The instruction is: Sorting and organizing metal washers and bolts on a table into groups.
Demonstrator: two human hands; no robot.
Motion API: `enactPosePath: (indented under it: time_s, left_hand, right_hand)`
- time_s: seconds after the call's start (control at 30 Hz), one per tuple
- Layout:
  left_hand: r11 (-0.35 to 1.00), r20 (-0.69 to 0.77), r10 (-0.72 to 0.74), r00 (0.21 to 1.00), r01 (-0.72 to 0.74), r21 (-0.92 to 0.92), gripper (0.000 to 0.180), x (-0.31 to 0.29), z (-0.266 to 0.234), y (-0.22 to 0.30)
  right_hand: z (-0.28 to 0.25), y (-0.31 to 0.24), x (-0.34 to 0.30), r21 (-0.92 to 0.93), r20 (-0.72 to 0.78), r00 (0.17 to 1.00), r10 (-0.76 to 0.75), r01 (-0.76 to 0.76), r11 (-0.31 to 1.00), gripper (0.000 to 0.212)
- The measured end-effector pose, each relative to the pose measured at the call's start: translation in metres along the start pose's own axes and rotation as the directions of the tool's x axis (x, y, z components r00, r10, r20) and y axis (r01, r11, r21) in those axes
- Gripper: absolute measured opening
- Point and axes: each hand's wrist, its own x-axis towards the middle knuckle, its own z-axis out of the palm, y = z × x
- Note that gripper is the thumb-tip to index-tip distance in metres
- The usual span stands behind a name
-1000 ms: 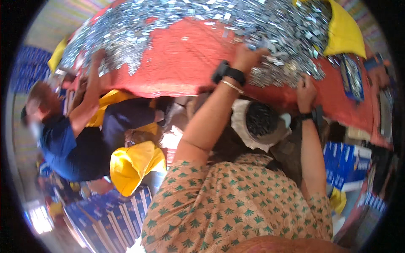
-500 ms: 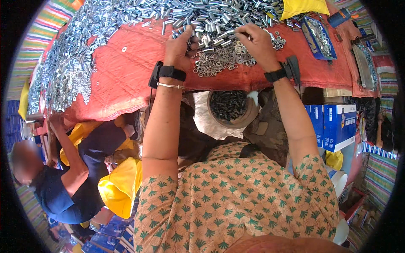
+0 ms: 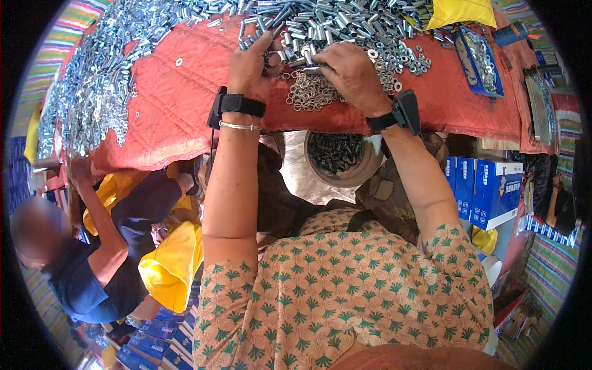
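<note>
- Right hand (image 3: 351, 71) pinches a shiny metal piece (image 3: 312, 69) by rings (image 3: 307, 92) near the red table's (image 3: 191, 105) front edge.
- Left hand (image 3: 250, 68) curls; I can't tell its grip.

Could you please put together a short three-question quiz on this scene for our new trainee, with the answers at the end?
1. True or false: the person's left hand and right hand each have a black strap at the wrist.

2. Which parts lie heaped on the red cloth, near its front edge between the two wrists?
A. Wooden pegs
B. Ring-shaped washers
C. Coiled ropes

3. Fill in the blank: the round bucket below the front edge of the cloth holds many small parts that are ____ in colour.

Key: 1. True. 2. B. 3. Black.
</note>
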Motion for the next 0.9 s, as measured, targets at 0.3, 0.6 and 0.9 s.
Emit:
enactPosePath:
  time_s: [0.3,0.6,0.9]
  left_hand:
    - [1.0,0.048,-0.019,0.999,0.02,-0.02,0.01,-0.007,0.005,-0.001]
    - [0.989,0.037,0.016,0.999,-0.021,0.149,0.01,-0.018,0.02,0.001]
    - [0.923,0.222,-0.092,0.971,0.0,0.385,0.007,-0.026,0.024,-0.008]
  right_hand:
    - [0.006,-0.005,0.001,-0.221,0.182,0.983,-0.017,0.058,0.974,0.02]
    - [-0.012,0.005,0.002,0.191,-0.03,0.978,0.204,-0.195,0.962,0.021]
    - [-0.024,0.033,-0.025,0.914,0.405,0.757,0.513,-0.318,-0.252,0.019]
